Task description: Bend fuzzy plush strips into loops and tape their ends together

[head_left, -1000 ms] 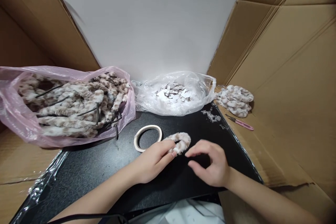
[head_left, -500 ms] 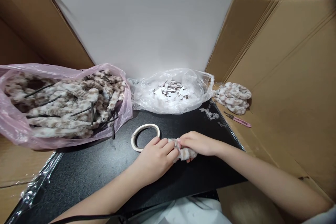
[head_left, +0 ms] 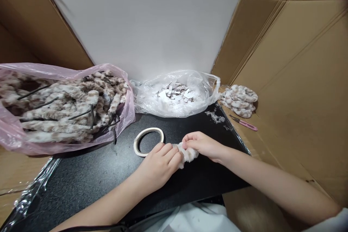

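A small fluffy white-and-brown scrunchie-like fur piece (head_left: 188, 155) is held low over the black table, between my two hands. My left hand (head_left: 162, 163) wraps round its left end with the fingers curled. At its upper right side, my right hand (head_left: 199, 144) pinches the fur between thumb and fingertips. Part of the piece is hidden under the left fingers. Just behind my left hand lies a roll of cream masking tape (head_left: 136, 146), flat on the table.
A pink plastic bag (head_left: 130, 107) at left holds fluffy strips with dark cords. A clear bag (head_left: 144, 107) with white scraps stands at the back. Right of it are stacked fluffy loops (head_left: 240, 99) and pink-handled snips (head_left: 248, 125). Cardboard walls (head_left: 299, 61) flank the black table (head_left: 89, 181).
My right hand has shifted from around the right end of the fur piece to a pinch at its upper edge, so more fur shows. The left hand keeps its grip.
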The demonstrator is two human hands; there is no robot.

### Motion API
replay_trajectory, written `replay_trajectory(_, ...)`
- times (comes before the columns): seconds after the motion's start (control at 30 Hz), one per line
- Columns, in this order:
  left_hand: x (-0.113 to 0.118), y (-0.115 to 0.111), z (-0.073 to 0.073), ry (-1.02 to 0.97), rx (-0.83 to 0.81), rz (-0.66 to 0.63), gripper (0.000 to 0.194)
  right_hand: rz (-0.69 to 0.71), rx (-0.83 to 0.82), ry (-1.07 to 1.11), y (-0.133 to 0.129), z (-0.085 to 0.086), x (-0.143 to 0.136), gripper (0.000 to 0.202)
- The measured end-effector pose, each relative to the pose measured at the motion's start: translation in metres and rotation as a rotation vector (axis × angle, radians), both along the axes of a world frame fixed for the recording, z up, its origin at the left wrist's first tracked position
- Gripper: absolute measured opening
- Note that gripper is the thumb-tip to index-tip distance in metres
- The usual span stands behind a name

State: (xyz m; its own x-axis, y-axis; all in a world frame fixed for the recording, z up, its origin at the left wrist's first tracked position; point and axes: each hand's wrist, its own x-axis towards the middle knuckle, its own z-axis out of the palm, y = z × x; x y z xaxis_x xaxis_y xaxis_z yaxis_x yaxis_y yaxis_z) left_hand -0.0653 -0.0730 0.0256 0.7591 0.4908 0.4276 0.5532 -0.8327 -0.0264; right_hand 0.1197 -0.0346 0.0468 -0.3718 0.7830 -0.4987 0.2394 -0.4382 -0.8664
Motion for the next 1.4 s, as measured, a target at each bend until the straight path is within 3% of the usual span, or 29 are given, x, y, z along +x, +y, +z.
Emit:
replay_trajectory(0.17, -0.001, 0.000, -0.002, -0.091, -0.078, 0.040, 0.010, -0.045, 0.014, 0.045, -0.004, -0.001, -0.002, 0.005)
replay_trajectory(0.53, -0.002, 0.004, -0.014, -0.242, -0.213, -0.090, 0.017, 0.055, 0.037, -0.065, -0.002, -0.011, -0.001, 0.006)
replay_trajectory(0.7, -0.004, 0.003, -0.016, -0.287, -0.303, -0.036, 0.017, 0.022, 0.109, 0.064, -0.004, -0.011, -0.001, 0.010)
replay_trajectory(0.8, -0.003, 0.004, -0.013, -0.385, -0.497, -0.011, 0.010, 0.058, 0.297, 0.047, -0.011, -0.005, 0.004, 0.013)
replay_trajectory(0.97, 0.004, 0.002, -0.009, -0.671, -0.909, 0.063, 0.011, 0.161, 0.938, -0.378, -0.021, 0.005, 0.010, 0.010)
replay_trajectory(1.1, 0.009, 0.001, -0.009, -0.913, -1.199, 0.125, 0.018, 0.177, 1.252, -0.462, -0.022, 0.002, 0.011, 0.009)
replay_trajectory(1.27, 0.013, 0.002, -0.009, -1.052, -1.432, 0.179, 0.030, 0.167, 1.468, -0.465, -0.021, -0.006, 0.011, 0.010)
replay_trajectory(1.4, 0.014, 0.001, -0.008, -1.100, -1.440, 0.231, 0.035, 0.186, 1.513, -0.482, -0.022, -0.009, 0.011, 0.011)
